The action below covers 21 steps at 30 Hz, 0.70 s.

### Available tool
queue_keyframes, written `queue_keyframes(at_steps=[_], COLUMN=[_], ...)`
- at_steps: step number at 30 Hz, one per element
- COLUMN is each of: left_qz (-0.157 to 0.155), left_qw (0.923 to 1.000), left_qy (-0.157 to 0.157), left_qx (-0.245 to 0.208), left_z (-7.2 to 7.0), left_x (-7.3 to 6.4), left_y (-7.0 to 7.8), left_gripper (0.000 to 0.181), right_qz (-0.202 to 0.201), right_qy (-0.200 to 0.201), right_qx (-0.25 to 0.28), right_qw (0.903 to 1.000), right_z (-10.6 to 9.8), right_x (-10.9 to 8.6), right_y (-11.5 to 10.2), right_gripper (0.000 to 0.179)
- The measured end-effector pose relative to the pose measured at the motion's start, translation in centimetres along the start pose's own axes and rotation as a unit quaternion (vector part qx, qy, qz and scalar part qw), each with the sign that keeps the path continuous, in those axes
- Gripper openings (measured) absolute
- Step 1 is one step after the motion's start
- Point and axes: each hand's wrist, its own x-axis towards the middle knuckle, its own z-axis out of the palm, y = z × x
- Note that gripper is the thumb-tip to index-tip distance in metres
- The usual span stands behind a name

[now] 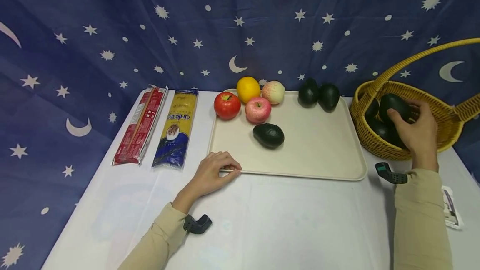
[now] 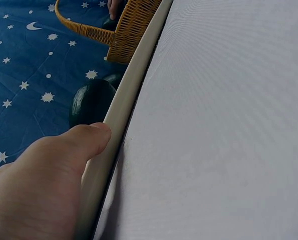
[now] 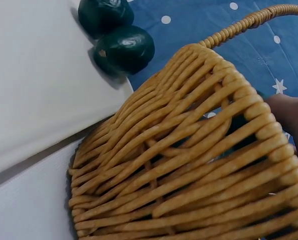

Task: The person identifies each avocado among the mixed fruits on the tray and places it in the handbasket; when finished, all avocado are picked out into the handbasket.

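My right hand (image 1: pixel 420 130) reaches into a wicker basket (image 1: pixel 361 130) and grips a dark green avocado (image 1: pixel 393 105) between thumb and fingers. More avocados lie beneath it in the basket. In the right wrist view the basket's woven side (image 3: pixel 189 165) hides most of that hand. My left hand (image 1: pixel 214 173) holds the front left rim of a cream tray (image 1: pixel 307 153); in the left wrist view its thumb (image 2: pixel 91 137) lies against the rim. On the tray are one avocado (image 1: pixel 269 135) near the middle and two avocados (image 1: pixel 318 95) at the back right.
A tomato (image 1: pixel 226 106), a pink apple (image 1: pixel 258 110), an orange fruit (image 1: pixel 248 89) and a pale peach-like fruit (image 1: pixel 273 92) sit at the tray's back left. Left of it lie a red packet (image 1: pixel 140 126) and an ankara pasta packet (image 1: pixel 176 128). The basket's handle (image 1: pixel 420 53) arches upward.
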Motion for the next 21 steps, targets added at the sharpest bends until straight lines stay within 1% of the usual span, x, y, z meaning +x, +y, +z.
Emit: queue_keyframes(at_steps=[6,11,13,15,18,21], left_qz=[-0.002,-0.003,-0.004,-0.004,-0.002,0.0], left_qw=[1.0,1.0,1.0,1.0,1.0,1.0], left_qy=[0.001,0.0,-0.002,-0.003,0.0,0.003], left_qx=[-0.001,-0.002,0.0,0.002,0.001,-0.001], left_z=[0.0,0.1,0.2,0.2,0.2,0.2], left_x=[0.1,0.0,0.0,0.0,0.0,0.0], left_y=[0.1,0.0,0.0,-0.1,-0.1,-0.1], left_gripper=[0.007,0.007,0.007,0.007,0.007,0.008], right_qz=[0.013,0.022,0.024,0.022,0.006,0.0], right_qy=[-0.022,-0.044,-0.055,-0.065,-0.074,-0.097], right_qx=[-0.02,-0.039,-0.055,-0.072,-0.1,-0.118], right_qw=[0.9995,0.998,0.9967,0.995,0.9922,0.9883], right_z=[-0.5,-1.0,-1.2,-1.3,-1.5,-1.7], right_x=[0.9,1.6,1.8,2.1,2.6,2.9], right_y=[0.0,-0.1,-0.1,-0.1,0.3,0.7], right_gripper=[0.082,0.086,0.087,0.089,0.086,0.085])
